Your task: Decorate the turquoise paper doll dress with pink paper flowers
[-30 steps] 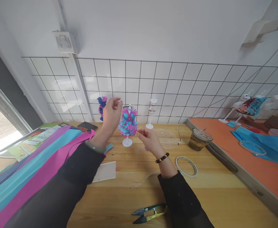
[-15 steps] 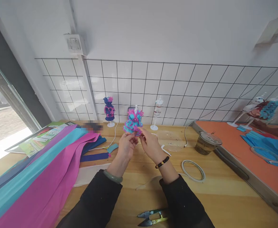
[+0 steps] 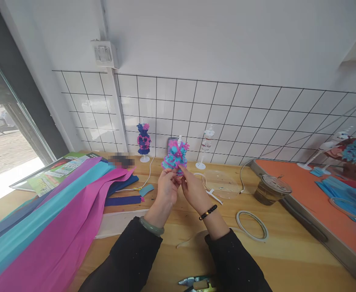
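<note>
A small mannequin in a ruffled turquoise and pink dress (image 3: 175, 157) stands out in front of the tiled wall, above the table. My left hand (image 3: 167, 190) pinches the lower edge of the dress from the left. From the right, my right hand (image 3: 193, 190) has its fingers closed on the same skirt hem. The fingertips of both hands nearly meet below the dress, and the mannequin's base is hidden.
Long pink cloth (image 3: 74, 207) and other strips lie at left. A navy-pink mannequin (image 3: 144, 140) and a white one (image 3: 207, 142) stand behind. At right are a tape ring (image 3: 252, 226) and a lidded tub (image 3: 269, 190); snips (image 3: 200, 282) lie at the front.
The view has shifted slightly, so most things sit a little further right. The dress now tilts a bit differently, and my right fingers lie higher on its hem.
</note>
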